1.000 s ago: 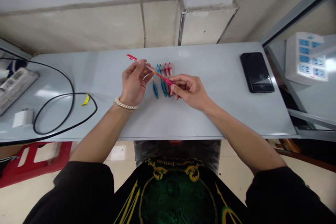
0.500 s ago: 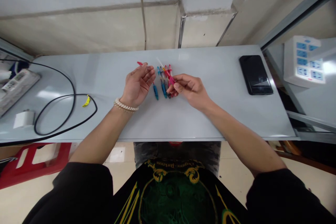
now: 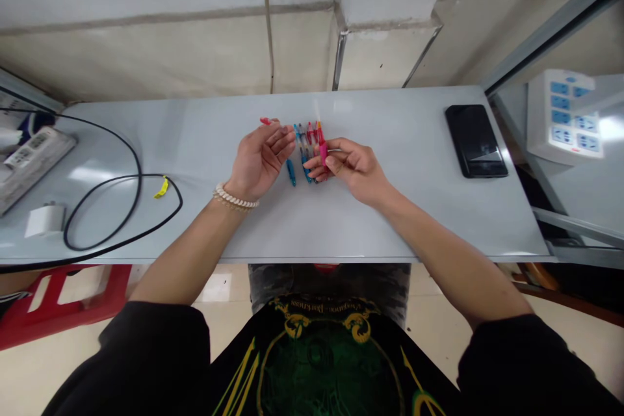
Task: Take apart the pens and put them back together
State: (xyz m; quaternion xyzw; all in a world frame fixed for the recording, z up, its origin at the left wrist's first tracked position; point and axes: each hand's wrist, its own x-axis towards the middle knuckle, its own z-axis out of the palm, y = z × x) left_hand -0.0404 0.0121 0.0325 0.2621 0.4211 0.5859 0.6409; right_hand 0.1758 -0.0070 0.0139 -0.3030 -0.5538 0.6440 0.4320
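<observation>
The right hand (image 3: 348, 169) has a tight pinch going on a pink pen (image 3: 322, 153), which stands almost upright over a little row of blue and red pens (image 3: 305, 155) mid-worktop (image 3: 390, 221). The left hand (image 3: 260, 159) is loosely spread, with a red pen tip (image 3: 266, 121) poking out beside it; can't tell if it's held. Smooth grey top, plenty of open room both sides, glossy black phone (image 3: 475, 141) near the right edge.

A black phone (image 3: 475, 141) lies at the right of the surface (image 3: 390, 227). At the left sit a power strip (image 3: 34, 161), a white charger (image 3: 45, 221) and a looping black cable (image 3: 137, 198) with a yellow tag (image 3: 162, 188) on it. A white socket panel (image 3: 563, 117) stands at upper right, beyond the surface's edge. A red stool (image 3: 82, 275) shows on the floor at lower left.
</observation>
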